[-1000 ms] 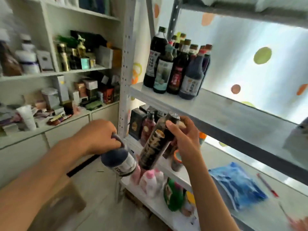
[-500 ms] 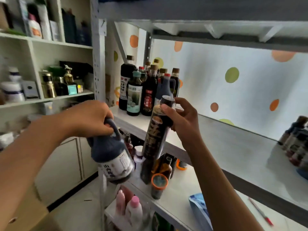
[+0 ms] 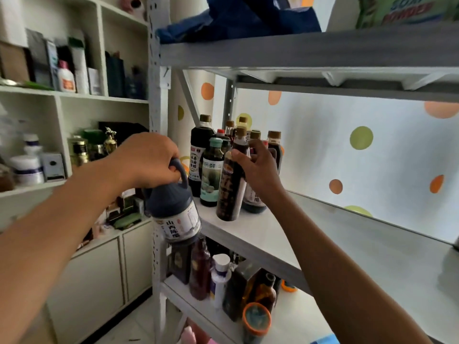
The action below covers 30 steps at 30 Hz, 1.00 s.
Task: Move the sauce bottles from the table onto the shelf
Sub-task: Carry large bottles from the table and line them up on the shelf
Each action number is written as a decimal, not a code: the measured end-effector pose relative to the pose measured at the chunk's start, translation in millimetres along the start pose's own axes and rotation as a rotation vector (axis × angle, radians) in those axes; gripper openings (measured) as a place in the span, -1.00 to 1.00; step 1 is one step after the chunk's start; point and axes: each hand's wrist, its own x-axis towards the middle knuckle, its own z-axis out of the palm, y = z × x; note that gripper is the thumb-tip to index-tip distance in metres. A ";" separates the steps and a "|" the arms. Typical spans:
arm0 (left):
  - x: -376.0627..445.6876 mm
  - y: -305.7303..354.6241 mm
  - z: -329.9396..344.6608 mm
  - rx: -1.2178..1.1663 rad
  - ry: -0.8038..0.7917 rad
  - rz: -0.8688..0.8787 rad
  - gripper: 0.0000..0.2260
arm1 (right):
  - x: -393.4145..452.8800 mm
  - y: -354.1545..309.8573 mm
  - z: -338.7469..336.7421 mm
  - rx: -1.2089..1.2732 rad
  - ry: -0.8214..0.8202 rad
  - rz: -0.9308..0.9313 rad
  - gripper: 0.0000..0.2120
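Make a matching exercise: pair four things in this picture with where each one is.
Things:
1. jug
2. tall bottle
3. teal-capped bottle
4. blue cloth

Places:
A. on the top shelf
B. held in the right hand
C. hanging from the left hand
D. standing on the middle shelf, untouched

Pairs: 1-C, 2-B, 3-D, 4-A

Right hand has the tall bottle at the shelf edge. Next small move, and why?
Probably tip the tall dark bottle upright and release. It leans, base on the shelf beside the standing bottles, right hand gripping its neck. The left hand holds the jug.
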 end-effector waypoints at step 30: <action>69.5 5.0 29.9 -0.171 -0.038 0.177 -0.77 | -24.6 15.4 18.7 -0.167 -0.140 0.017 -0.71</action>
